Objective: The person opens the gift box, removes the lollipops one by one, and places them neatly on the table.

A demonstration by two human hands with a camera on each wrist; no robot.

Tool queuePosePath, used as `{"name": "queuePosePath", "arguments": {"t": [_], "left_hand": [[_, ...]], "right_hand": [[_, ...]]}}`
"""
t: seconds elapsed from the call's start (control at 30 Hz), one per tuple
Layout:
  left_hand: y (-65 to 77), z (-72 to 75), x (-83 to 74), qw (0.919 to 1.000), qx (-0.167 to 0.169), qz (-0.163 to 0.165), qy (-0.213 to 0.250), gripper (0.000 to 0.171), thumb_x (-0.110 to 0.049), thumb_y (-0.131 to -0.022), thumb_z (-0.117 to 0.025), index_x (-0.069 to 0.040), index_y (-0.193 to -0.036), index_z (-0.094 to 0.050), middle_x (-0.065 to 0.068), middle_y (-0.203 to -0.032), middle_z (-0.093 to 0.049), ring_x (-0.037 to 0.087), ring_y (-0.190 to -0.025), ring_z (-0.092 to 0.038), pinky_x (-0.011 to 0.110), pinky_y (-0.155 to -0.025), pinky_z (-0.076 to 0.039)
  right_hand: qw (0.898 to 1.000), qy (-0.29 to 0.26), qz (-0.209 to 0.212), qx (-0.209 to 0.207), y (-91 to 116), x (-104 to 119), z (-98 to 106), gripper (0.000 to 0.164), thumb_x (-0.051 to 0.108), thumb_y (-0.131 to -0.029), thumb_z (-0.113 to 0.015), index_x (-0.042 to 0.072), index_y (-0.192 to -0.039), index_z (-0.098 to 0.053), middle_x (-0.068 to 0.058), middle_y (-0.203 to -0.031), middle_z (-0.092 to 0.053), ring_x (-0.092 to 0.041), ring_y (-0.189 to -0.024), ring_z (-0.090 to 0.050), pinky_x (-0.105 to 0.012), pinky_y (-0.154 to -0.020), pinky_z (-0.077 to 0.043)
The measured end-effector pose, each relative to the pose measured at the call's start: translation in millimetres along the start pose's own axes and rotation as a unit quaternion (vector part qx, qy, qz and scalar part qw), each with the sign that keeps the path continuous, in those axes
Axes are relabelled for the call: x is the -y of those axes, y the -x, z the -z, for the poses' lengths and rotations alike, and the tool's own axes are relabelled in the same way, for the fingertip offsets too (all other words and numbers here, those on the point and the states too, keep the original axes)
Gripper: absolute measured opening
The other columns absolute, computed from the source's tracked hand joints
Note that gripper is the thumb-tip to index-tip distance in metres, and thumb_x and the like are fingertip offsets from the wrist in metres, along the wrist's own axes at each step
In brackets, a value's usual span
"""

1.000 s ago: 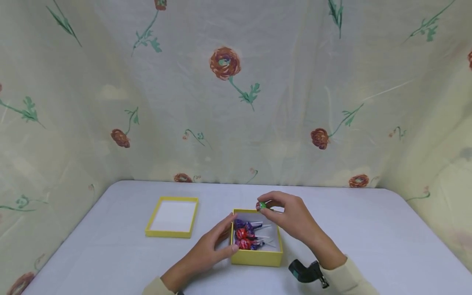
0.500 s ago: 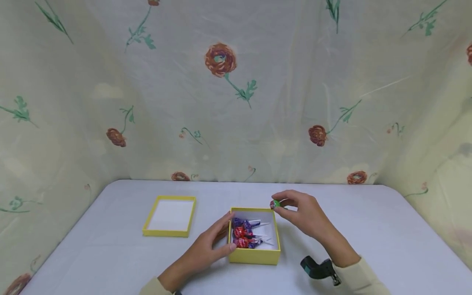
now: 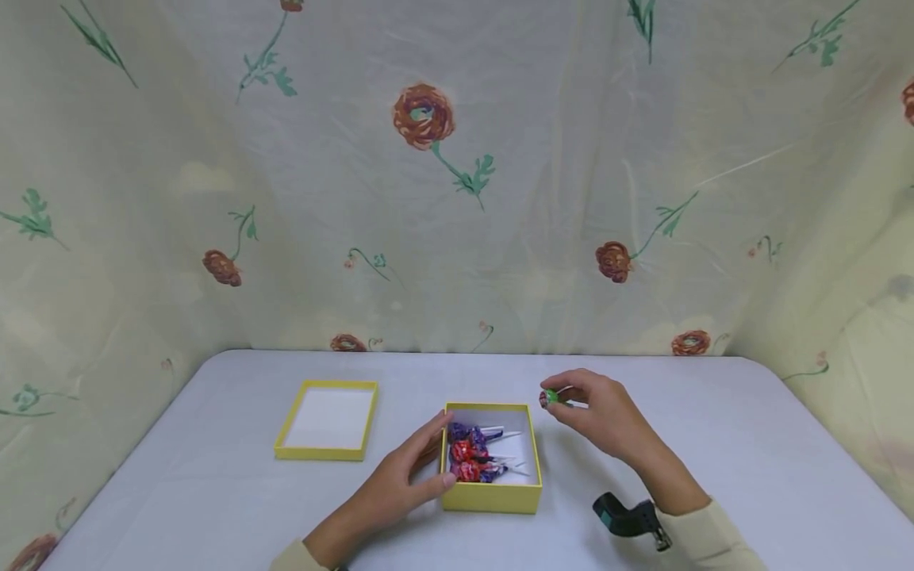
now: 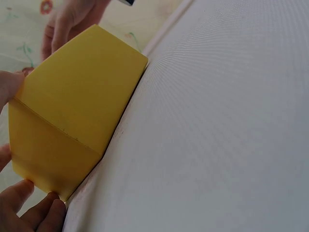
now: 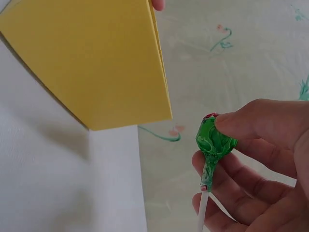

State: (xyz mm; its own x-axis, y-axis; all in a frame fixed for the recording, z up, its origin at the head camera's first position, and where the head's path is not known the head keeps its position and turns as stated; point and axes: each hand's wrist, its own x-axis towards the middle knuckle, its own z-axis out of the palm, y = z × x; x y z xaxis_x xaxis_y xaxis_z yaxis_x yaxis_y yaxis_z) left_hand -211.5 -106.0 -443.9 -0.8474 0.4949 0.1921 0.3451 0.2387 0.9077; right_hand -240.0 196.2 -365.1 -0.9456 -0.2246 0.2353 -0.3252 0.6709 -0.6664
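Between the thumb and fingers of my right hand is a lollipop in a green wrapper, its white stick pointing down in the right wrist view. That hand is raised to the right of an uncovered yellow box. Inside the box, several lollipops in red and purple wrappers lie along the left side, sticks toward the right. My left hand holds the box by its left side, thumb at the near corner and fingers along the wall, as the left wrist view also shows.
A yellow-rimmed lid lies inside up on the white table, left of the box. Floral curtains hang behind the table and at both sides. A black wrist-camera mount juts out from the right sleeve.
My right hand has carried the green lollipop from above the box's far right corner to the right, past its edge. My left hand keeps its hold on the box.
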Motion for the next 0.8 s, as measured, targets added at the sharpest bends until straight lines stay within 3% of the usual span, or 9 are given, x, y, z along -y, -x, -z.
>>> {"name": "queuePosePath", "arguments": {"t": [0.53, 0.8], "left_hand": [[0.8, 0.2, -0.7, 0.9999, -0.003, 0.01, -0.006, 0.072, -0.029, -0.092, -0.066, -0.035, -0.151, -0.027, -0.006, -0.158, -0.021, 0.014, -0.141, -0.03, 0.035, -0.115, -0.03], [-0.2, -0.4, -1.8, 0.9999, -0.002, 0.012, -0.004, 0.072, -0.028, -0.092, -0.066, -0.034, -0.152, -0.026, -0.005, -0.159, -0.019, 0.017, -0.141, -0.03, 0.037, -0.115, -0.03]], "right_hand": [[0.999, 0.042, -0.013, 0.028, 3.6, -22.1, 8.0, 0.021, 0.011, -0.085, -0.072, 0.008, -0.106, -0.071, 0.0, -0.099, -0.069, -0.018, -0.09, -0.065, -0.05, -0.087, -0.054], [0.997, 0.051, -0.044, 0.045, 4.7, -31.8, 7.4, 0.022, 0.012, -0.084, -0.073, 0.006, -0.105, -0.071, 0.0, -0.096, -0.069, -0.017, -0.087, -0.065, -0.042, -0.078, -0.055]]}}
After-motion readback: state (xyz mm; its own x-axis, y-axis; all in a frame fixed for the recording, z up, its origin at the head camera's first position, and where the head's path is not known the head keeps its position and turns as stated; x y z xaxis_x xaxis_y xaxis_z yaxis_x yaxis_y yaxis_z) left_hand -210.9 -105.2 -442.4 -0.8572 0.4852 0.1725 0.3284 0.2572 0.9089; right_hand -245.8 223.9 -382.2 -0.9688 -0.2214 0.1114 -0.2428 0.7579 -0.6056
